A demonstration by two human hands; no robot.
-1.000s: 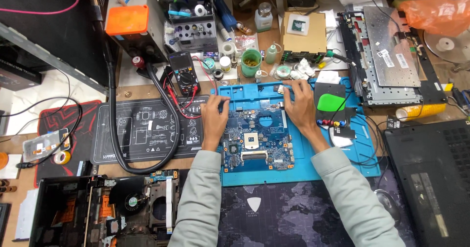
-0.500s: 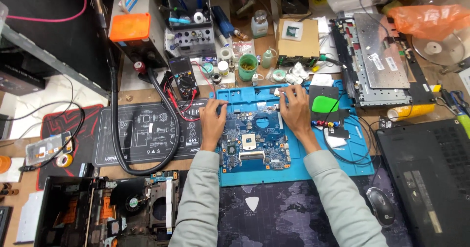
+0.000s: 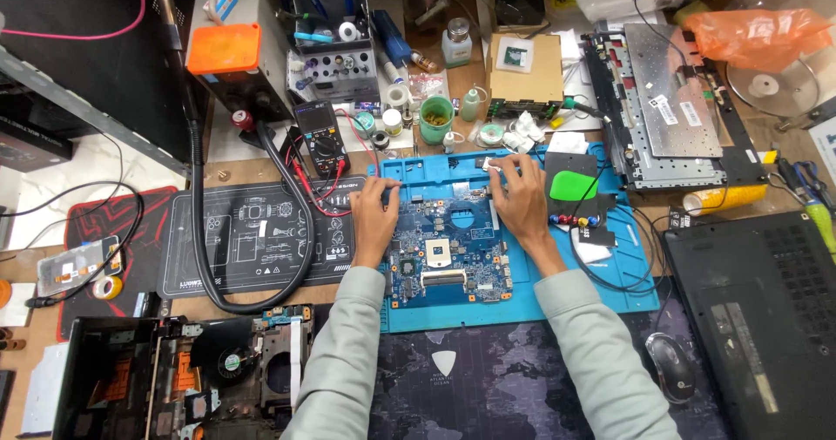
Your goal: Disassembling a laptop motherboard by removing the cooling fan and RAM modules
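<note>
A blue laptop motherboard (image 3: 448, 253) lies flat on a blue silicone work mat (image 3: 610, 274) in the middle of the bench. My left hand (image 3: 373, 216) rests on the board's left upper edge, fingers curled over its corner. My right hand (image 3: 521, 198) grips the board's right upper edge, fingertips near the mat's tray slots. Both grey sleeves reach in from the bottom of the view. A square socket (image 3: 438, 250) shows between my hands.
A multimeter (image 3: 319, 138) with red and black leads sits behind the left hand. A black mat (image 3: 252, 240) and thick black hose (image 3: 200, 187) lie left. An opened laptop chassis (image 3: 183, 375) is at bottom left, a closed black laptop (image 3: 766, 318) right, a mouse (image 3: 672, 366) beside it.
The camera has shifted slightly. My right hand slid a little leftward and down along the board's top edge. The left hand stays on the left corner.
</note>
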